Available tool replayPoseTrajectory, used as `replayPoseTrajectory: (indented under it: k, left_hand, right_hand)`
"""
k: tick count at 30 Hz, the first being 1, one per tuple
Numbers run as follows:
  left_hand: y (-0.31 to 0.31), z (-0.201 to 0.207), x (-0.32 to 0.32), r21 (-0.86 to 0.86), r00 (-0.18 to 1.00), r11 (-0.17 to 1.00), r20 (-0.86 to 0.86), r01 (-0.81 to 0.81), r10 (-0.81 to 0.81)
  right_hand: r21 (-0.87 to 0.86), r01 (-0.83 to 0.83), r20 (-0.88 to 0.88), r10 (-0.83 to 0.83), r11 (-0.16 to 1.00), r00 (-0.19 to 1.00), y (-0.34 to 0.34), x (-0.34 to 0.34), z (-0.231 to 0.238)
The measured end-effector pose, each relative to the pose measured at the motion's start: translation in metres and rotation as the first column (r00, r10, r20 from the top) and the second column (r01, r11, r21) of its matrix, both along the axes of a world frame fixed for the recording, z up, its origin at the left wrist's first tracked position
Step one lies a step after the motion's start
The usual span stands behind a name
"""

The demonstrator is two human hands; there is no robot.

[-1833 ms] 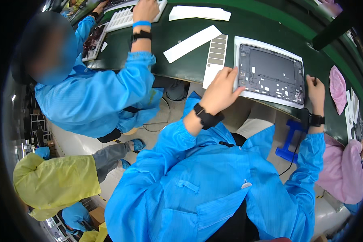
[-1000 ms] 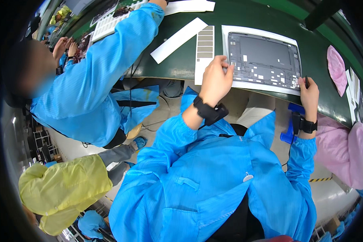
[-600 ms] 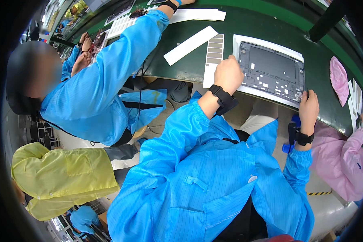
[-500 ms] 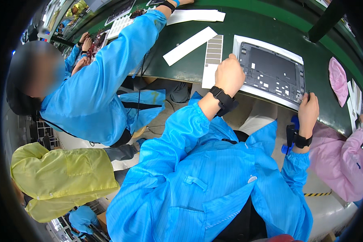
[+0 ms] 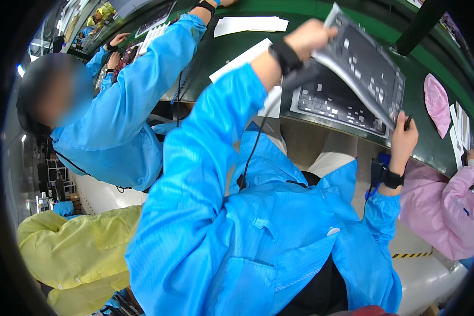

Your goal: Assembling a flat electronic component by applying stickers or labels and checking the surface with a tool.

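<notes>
The person's left hand (image 5: 306, 39) is raised over the bench, its fingers pinching the far left corner of a dark flat panel (image 5: 366, 63) dotted with small white pieces. This panel is tilted, its left side lifted and its near right corner low beside the right hand (image 5: 404, 138); a pale layer shows along its near edge. The right hand has its fingers curled around a slim black tool (image 5: 407, 122); whether those fingers also grip the panel's corner cannot be told. Beneath the tilted panel, a second dark panel (image 5: 326, 95), also dotted with white pieces, lies flat near the front edge of the green bench (image 5: 222, 48), partly covered from view. Black wrist straps (image 5: 285, 57) circle both of the person's wrists. To the left of the panels lie a long white strip (image 5: 242, 59) and, farther back, a stack of white sheets (image 5: 250, 25). A pink cloth (image 5: 437, 105) rests to the right, near some narrow white strips (image 5: 458, 137). At the left, a co-worker's blue sleeve (image 5: 137, 105) reaches across the bench.
</notes>
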State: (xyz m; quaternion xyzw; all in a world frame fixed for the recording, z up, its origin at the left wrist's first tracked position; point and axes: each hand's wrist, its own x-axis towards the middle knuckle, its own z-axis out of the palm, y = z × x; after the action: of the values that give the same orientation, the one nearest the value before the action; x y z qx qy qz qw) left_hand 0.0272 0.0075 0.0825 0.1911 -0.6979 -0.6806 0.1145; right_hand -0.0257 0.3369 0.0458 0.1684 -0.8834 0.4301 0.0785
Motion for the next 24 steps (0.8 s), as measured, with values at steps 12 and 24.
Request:
replayPoseTrajectory:
  k: [12,24]
  left_hand:
    - [-0.329,-0.025,-0.111,-0.343,0.969,0.906,-0.082,-0.249,0.235]
    - [-0.383,-0.077,-0.112,-0.937,0.827,0.277,-0.022,-0.213,0.561]
  right_hand:
    - [0.367,0.173,-0.333,-0.045,0.914,0.942,0.018,-0.029,-0.054]
    - [0.381,0.208,-0.371,-0.057,0.901,0.927,0.002,-0.026,-0.047]
